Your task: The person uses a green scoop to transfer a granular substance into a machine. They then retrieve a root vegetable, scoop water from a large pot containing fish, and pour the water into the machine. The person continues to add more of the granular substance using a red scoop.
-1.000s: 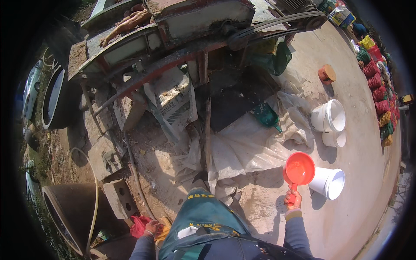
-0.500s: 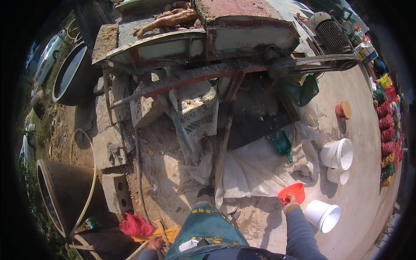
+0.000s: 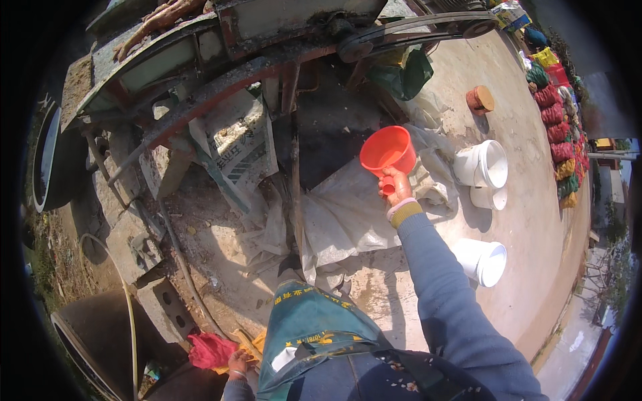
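My right hand (image 3: 397, 186) is closed round the handle of a red plastic dipper (image 3: 389, 152), held out in front of me with its mouth facing up. Under it lies a pale plastic sheet (image 3: 361, 230) on the ground. At the lower left, my left hand (image 3: 238, 363) is low beside a red cloth or mesh bag (image 3: 210, 350) and a yellow-orange cloth (image 3: 253, 344). Its fingers are too small and partly hidden to read. A green apron (image 3: 314, 321) covers my front.
Ahead stands a rusty machine frame (image 3: 247, 83) with a belt and pulley (image 3: 356, 51); long roots (image 3: 157, 27) lie on its tray. White buckets (image 3: 478, 260) and a brown round block (image 3: 480, 100) are at right. A hollow concrete block (image 3: 164, 311) and large barrel (image 3: 93, 341) stand left.
My right hand has swung the red dipper forward and up, away from the nearest white bucket. The whole view has shifted, with the machine and buckets now further left and higher.
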`<move>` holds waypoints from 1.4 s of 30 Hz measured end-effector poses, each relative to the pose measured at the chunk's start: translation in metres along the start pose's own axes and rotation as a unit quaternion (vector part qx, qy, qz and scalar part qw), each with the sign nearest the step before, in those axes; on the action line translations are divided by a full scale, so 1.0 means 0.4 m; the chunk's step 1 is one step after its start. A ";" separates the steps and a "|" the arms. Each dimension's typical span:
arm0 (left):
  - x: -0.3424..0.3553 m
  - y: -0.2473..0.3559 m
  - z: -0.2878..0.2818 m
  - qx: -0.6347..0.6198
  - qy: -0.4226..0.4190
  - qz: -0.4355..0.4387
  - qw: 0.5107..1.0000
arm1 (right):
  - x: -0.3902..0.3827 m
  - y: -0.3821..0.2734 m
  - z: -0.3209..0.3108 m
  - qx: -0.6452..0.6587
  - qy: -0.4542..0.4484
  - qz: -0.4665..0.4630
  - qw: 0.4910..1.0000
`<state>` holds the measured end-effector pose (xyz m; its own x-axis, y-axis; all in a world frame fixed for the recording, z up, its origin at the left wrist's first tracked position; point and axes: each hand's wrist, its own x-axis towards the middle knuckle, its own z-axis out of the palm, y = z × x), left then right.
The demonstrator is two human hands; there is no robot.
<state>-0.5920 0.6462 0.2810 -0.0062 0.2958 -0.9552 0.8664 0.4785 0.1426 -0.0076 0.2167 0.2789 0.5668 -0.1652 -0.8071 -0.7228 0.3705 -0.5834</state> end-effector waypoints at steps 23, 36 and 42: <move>-0.109 -0.124 0.123 0.248 -0.035 0.176 0.952 | -0.628 0.588 -1.145 0.247 0.056 0.106 0.962; -0.065 -0.190 0.076 0.153 -0.064 0.152 0.974 | -0.761 0.584 -1.148 0.240 0.089 0.080 0.963; -0.030 -0.255 0.084 0.111 -0.054 0.142 0.982 | -0.722 0.502 -1.129 0.212 0.040 0.072 0.974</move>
<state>-0.6635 0.5660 0.2691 0.2939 0.2962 -0.9088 0.9130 0.1945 0.3586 -0.4950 -0.0741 0.3541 0.4263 -0.1489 -0.8922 -0.5551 0.7358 -0.3880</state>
